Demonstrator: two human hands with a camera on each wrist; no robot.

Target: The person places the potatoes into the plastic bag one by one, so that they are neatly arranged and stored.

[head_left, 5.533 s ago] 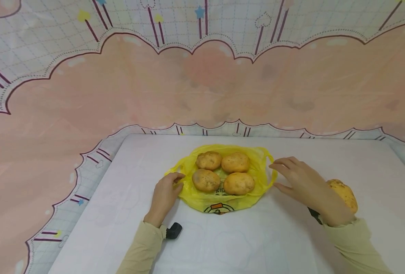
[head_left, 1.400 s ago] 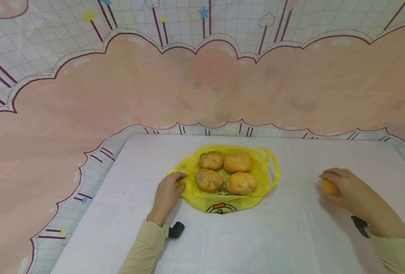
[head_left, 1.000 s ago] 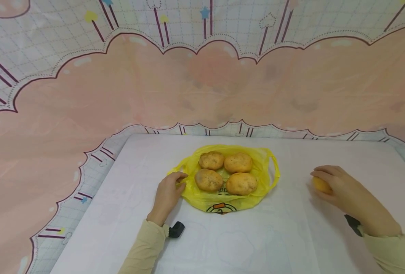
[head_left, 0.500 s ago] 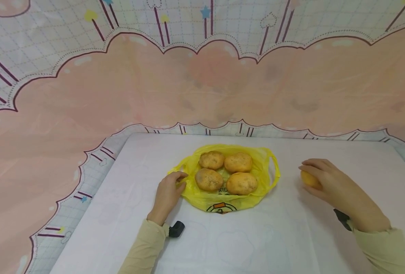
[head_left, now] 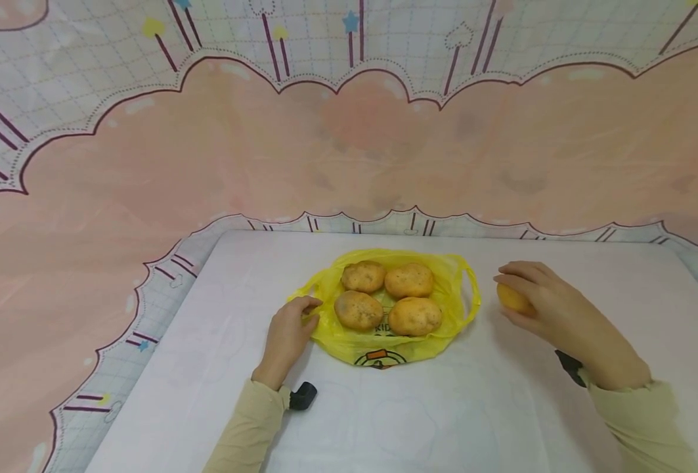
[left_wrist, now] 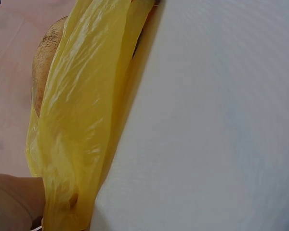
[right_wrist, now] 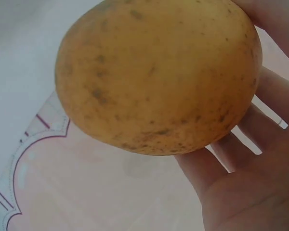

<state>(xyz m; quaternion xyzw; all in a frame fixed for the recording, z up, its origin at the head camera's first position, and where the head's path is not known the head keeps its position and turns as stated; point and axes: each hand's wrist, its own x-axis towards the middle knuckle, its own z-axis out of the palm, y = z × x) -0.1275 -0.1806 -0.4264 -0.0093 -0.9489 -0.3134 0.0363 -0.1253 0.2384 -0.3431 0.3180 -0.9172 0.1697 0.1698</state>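
A yellow plastic bag (head_left: pixel 378 358) lies spread on the white table with its mouth up. Several potatoes (head_left: pixel 415 316) rest inside it in two rows. At the bag's left edge my left hand (head_left: pixel 285 338) pinches the plastic by the handle; the left wrist view shows the thin yellow film (left_wrist: pixel 79 96) over part of the fingers. My right hand (head_left: pixel 552 305) holds another potato (head_left: pixel 514 300) to the right of the bag, apart from the bag's right handle (head_left: pixel 473 295). In the right wrist view that potato (right_wrist: pixel 159 77) fills much of the frame, gripped between thumb and fingers.
The white tabletop (head_left: pixel 419 420) extends around the bag. Behind it hangs a patterned peach and white cloth (head_left: pixel 349 151), which also shows to the left of the table. A black wrist mount (head_left: pixel 303 396) sits at the left sleeve.
My right hand left the bag's right handle, took hold of the potato at the right, and has carried it leftward toward the bag. The left hand has stayed at the bag's left edge.
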